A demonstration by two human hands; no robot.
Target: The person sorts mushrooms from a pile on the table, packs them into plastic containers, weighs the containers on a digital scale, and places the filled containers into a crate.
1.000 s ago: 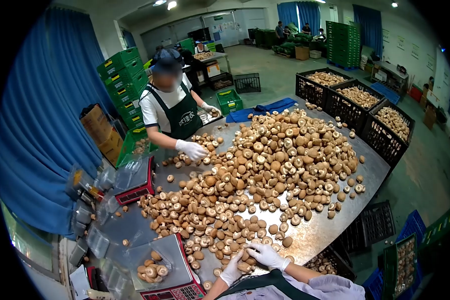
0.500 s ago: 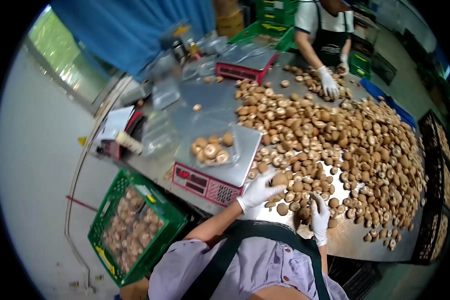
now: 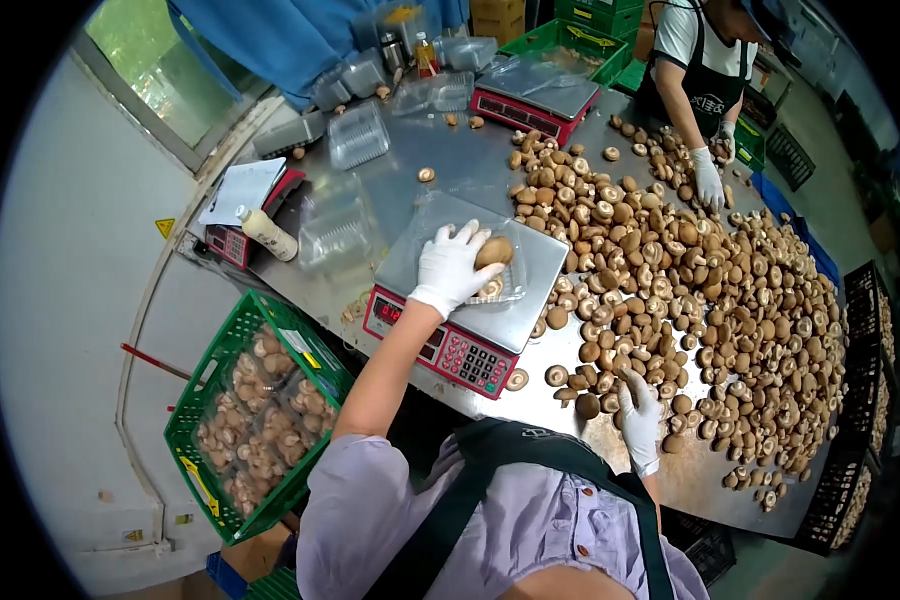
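Note:
My left hand [image 3: 450, 267], in a white glove, is over a clear plastic tray [image 3: 518, 285] that sits on a red digital scale [image 3: 467, 363]. A brown mushroom [image 3: 494, 251] is between its thumb and fingers, and a paler mushroom [image 3: 491, 290] shows in the tray below. The hand hides most of the tray's contents. Beside the front edge of the large mushroom pile [image 3: 670, 270], my right hand [image 3: 640, 424], also gloved, rests near the steel table with its fingers apart. Several loose mushrooms lie just left of it.
A green crate [image 3: 335, 380] with packed mushroom trays stands at lower left. Clear trays [image 3: 358, 137], a white bottle [image 3: 267, 233] and a second red scale [image 3: 533, 110] are farther back. Across the pile, a co-worker's gloved hand [image 3: 707, 180] touches mushrooms. Black crates [image 3: 860, 450] stand at right.
My left hand has moved from the pile's edge up and left over the tray, carrying a mushroom. My right hand stays by the pile. The view has shifted slightly.

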